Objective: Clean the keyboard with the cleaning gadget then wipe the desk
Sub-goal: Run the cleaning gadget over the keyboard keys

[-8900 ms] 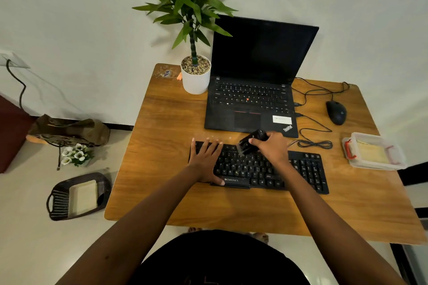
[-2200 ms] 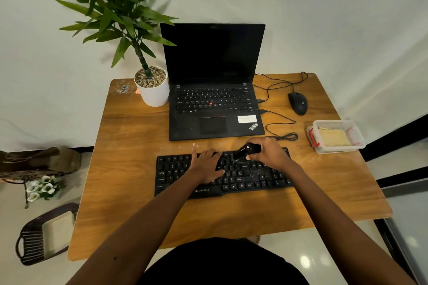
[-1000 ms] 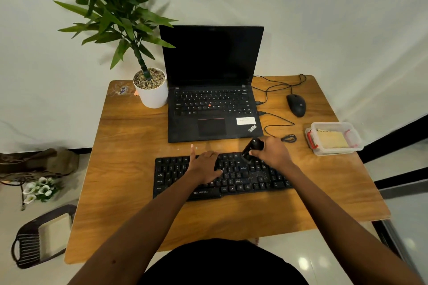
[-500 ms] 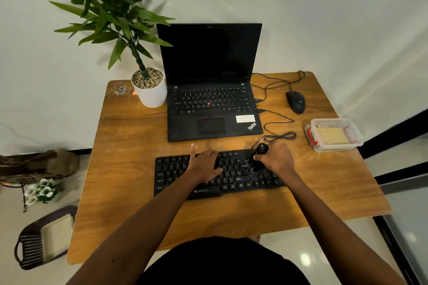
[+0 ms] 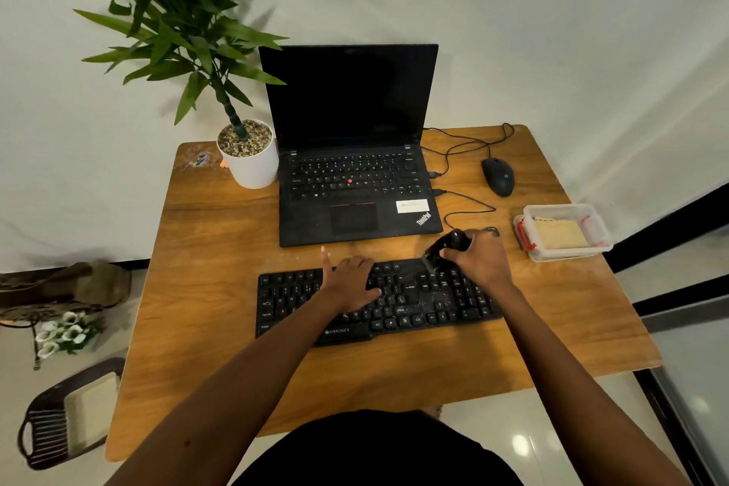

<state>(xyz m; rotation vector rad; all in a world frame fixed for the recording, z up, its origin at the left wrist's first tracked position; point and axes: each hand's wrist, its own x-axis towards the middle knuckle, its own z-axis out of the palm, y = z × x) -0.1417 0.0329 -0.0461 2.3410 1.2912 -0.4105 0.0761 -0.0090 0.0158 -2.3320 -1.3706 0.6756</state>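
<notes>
A black keyboard (image 5: 426, 302) lies across the front middle of the wooden desk (image 5: 205, 288), with pale dust specks on its right half. My left hand (image 5: 349, 280) rests flat on the keys left of centre, index finger stretched out past the top edge. My right hand (image 5: 479, 258) grips a small black cleaning gadget (image 5: 443, 247) at the keyboard's upper right, its brush end angled down onto the top row of keys.
An open black laptop (image 5: 355, 189) stands behind the keyboard, a potted plant (image 5: 248, 154) to its left. A black mouse (image 5: 498, 176) and loose cables (image 5: 465, 205) lie at the right. A clear lidded box (image 5: 562, 231) holding a yellow cloth sits by the right edge.
My right hand has carried the gadget rightward along the keyboard's top rows over the past seconds and tilted its brush end back down to the left. My left hand has stayed on the keys.
</notes>
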